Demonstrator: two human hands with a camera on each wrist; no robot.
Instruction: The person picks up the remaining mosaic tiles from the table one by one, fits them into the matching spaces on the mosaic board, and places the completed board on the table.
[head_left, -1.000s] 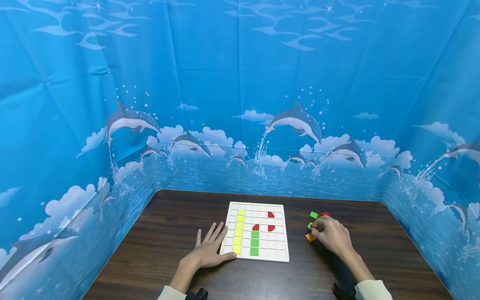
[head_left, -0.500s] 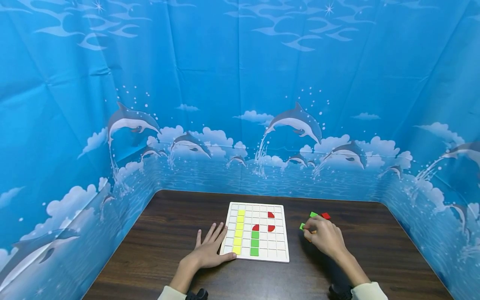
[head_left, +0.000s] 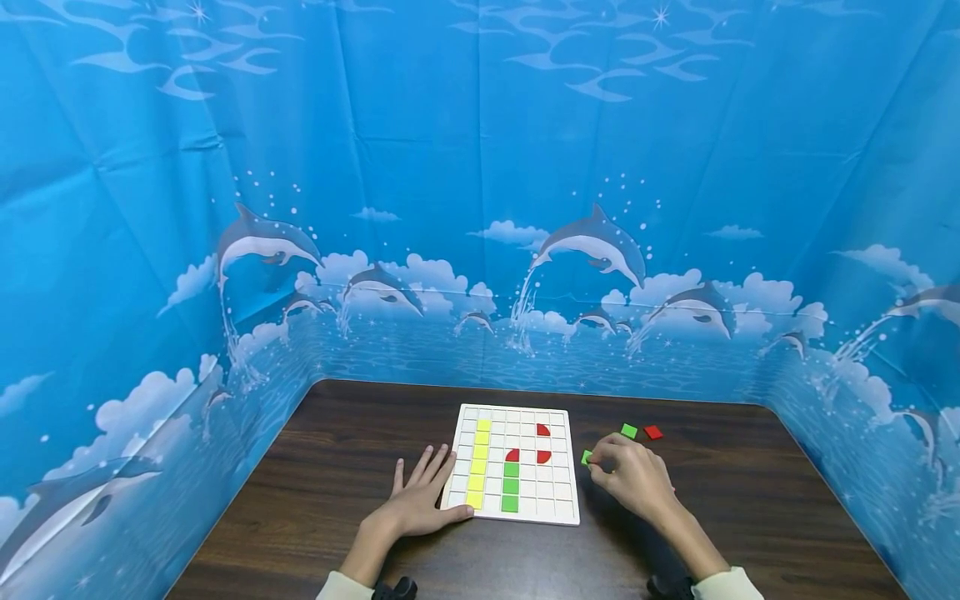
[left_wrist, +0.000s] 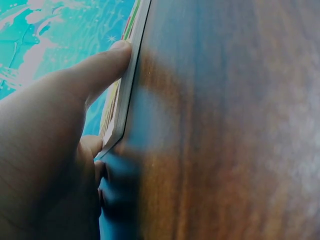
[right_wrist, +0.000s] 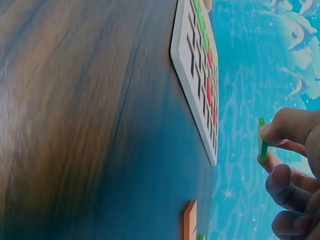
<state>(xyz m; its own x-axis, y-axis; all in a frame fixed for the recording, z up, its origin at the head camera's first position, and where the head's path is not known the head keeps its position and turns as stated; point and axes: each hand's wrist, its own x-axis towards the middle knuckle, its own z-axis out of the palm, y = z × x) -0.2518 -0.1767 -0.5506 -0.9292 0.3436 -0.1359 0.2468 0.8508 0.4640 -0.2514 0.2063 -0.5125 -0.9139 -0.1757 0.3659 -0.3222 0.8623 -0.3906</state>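
My right hand [head_left: 633, 479] pinches a green square tile [head_left: 586, 457] between thumb and fingertip, just off the right edge of a white grid board [head_left: 555, 492]. Seen edge-on in the right wrist view, the green tile stands clear of the table. On the board lie a column of several yellow tiles [head_left: 477, 467], three green tiles [head_left: 510, 486] in a column, and three red quarter-circle pieces [head_left: 543, 457]. My left hand [head_left: 412, 504] rests with spread fingers against the board's left side, its thumb [left_wrist: 112, 60] on the front edge.
Beyond my right hand, a loose green tile [head_left: 628, 431] and a red tile [head_left: 653, 432] lie on the dark wooden table [head_left: 750, 475]. An orange tile [right_wrist: 190, 220] shows in the right wrist view, hidden behind the hand from the head. A blue dolphin-print curtain [head_left: 480, 350] surrounds the table.
My right hand has picked up a green tile from beside the orange one and carried it left toward the board. The left hand and board have stayed put.
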